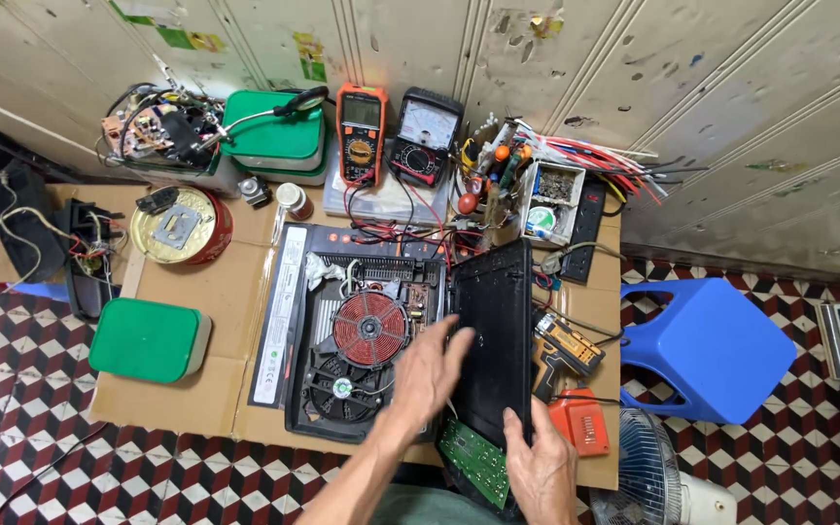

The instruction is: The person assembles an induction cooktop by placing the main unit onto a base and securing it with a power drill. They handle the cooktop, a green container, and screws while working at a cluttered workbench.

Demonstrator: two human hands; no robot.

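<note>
1. 2 hands are on the job. An opened-up induction cooker base in black plastic [362, 340] lies flat on the cardboard-covered tabletop [187, 389], and its black glass top panel [494, 335] is swung up on its right side, standing roughly on edge.
2. The left hand [427, 371] has its fingers spread and loose, lying against the inner face of that panel near the lower edge. Not gripping anything as far as I can see.
3. The right hand [540, 457] is wrapped around the panel's near corner, just beside the green control circuit board [475, 460] fixed on the panel's underside.
4. Inside the base you can see the round red-copper coil [369, 328] with the black cooling fan [342, 387] right below it, both exposed.
5. My read: this is the lid-open stage of a teardown, with the panel being propped and steadied.
6. Any further move looks like it needs care with the wires between board and base, which I can't really make out. The yellow and black cordless drill [564, 352] sits just to the right of the panel.
</note>
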